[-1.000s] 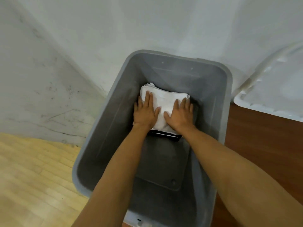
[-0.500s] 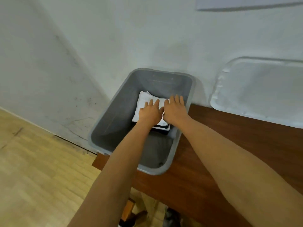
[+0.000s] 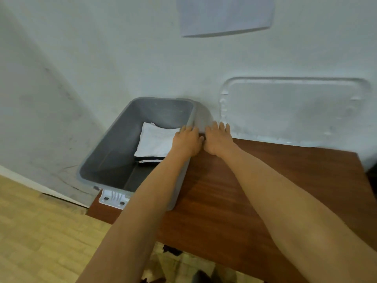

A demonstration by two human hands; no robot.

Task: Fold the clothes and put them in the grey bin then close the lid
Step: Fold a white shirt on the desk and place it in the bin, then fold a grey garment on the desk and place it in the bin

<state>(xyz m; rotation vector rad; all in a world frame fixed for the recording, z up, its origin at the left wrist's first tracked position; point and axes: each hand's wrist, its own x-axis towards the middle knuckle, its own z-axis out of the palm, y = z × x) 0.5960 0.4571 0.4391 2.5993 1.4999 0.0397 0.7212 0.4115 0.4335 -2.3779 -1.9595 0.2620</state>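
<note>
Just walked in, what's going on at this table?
A person is packing folded clothes into the grey bin on the wooden table. A white folded garment lies on a dark garment inside. Both hands hold nothing: the left hand is at the bin's right rim, the right hand just beside it. The clear lid stands against the wall, not yet on.

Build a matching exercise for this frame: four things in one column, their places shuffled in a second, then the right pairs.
Things
1. white folded cloth
2. lid
3. left hand
4. right hand

Places
A. leaning against the wall, at the back of the table
B. over the table, between the grey bin and the lid
C. inside the grey bin, on top of a dark garment
D. at the grey bin's right rim

Pairs: 1-C, 2-A, 3-D, 4-B
</note>
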